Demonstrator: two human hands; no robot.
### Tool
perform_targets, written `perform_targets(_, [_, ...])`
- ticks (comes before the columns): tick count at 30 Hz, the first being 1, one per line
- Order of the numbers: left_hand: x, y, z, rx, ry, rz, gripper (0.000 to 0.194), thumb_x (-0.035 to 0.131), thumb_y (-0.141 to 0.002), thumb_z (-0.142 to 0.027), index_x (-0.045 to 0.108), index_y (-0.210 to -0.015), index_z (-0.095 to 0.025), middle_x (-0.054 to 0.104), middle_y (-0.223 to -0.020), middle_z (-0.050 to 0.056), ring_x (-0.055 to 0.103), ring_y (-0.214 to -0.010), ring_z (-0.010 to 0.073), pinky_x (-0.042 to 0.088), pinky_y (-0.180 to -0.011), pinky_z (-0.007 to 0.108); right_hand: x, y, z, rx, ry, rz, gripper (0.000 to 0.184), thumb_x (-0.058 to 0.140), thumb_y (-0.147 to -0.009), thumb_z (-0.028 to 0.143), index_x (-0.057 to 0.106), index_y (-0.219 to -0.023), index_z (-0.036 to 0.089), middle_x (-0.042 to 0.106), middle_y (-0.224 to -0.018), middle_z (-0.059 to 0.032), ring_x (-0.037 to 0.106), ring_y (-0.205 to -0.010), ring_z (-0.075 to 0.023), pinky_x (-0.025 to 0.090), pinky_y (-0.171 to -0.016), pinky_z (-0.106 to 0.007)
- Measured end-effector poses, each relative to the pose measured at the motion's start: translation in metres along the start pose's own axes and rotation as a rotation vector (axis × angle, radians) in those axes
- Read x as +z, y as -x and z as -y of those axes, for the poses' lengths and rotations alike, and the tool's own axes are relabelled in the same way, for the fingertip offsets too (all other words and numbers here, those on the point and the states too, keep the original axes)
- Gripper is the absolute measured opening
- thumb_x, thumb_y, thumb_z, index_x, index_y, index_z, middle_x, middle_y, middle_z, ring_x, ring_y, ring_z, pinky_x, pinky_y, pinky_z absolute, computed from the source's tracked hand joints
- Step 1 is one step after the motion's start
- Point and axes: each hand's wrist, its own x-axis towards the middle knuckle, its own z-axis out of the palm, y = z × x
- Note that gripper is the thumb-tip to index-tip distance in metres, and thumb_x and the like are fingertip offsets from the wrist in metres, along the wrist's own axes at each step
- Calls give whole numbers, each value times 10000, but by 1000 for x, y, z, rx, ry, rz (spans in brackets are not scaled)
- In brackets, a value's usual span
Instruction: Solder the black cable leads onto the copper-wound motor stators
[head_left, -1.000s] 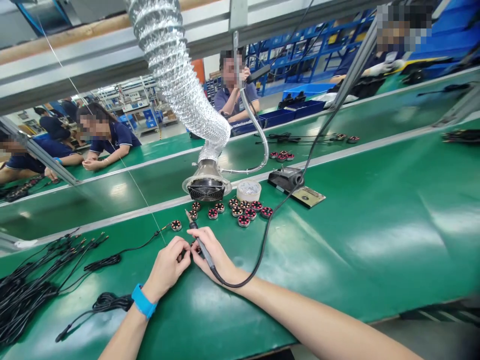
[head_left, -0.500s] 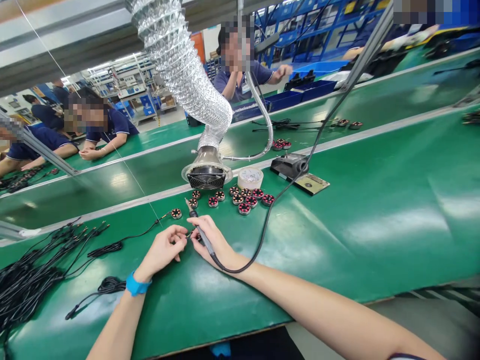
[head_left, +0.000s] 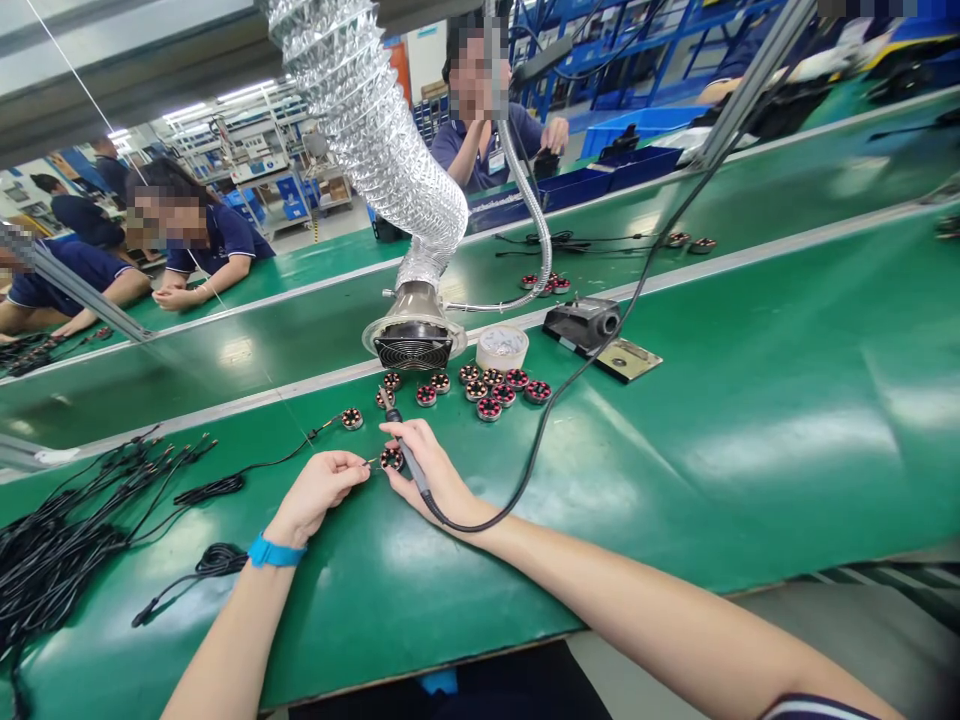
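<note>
My right hand (head_left: 435, 475) has a soldering iron (head_left: 407, 455) lying across it, tip pointing up and away. The fingertips of that same hand also steady a small round motor stator (head_left: 391, 459) with copper windings. Just left of it, my left hand (head_left: 330, 485) is closed in a pinch on a thin wire (head_left: 370, 462) at the stator's edge. Beyond the hands lie several more stators (head_left: 489, 408), some with red windings and some copper. One stator (head_left: 351, 419) is joined to a black cable (head_left: 289, 457).
A fume extractor hood (head_left: 414, 345) hangs ahead on a foil duct. Behind the stators stand a tape roll (head_left: 502, 348) and a soldering iron stand (head_left: 581, 325). Black cables (head_left: 56, 550) are heaped at left. Co-workers sit across the green bench (head_left: 712, 420).
My hands have drawn slightly apart, so the stator between them shows more clearly. The left fingers have closed into a tighter pinch. Across the bench, a co-worker's hand has lowered.
</note>
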Motion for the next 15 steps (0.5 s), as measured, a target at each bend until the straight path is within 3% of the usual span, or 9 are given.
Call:
perform_targets(8, [8, 2, -6, -46, -8, -57, 503, 861, -526, -517, 637, -752, -127, 364, -462, -113, 167, -397, 19, 47, -423, 233, 1, -1, 0, 1, -2, 1, 626, 599, -798, 16, 461, -1345, 287, 477, -1153, -51, 656, -955, -154, 555, -899, -342])
perform_targets(15, [6, 3, -6, -34, -16, -50, 479, 843, -569, -512, 658, -761, -114, 368, -485, -105, 174, -397, 14, 51, -415, 225, 2, 0, -3, -4, -13, 7, 599, 592, -808, 30, 457, -1337, 277, 469, -1147, -50, 653, -971, -150, 550, -907, -329])
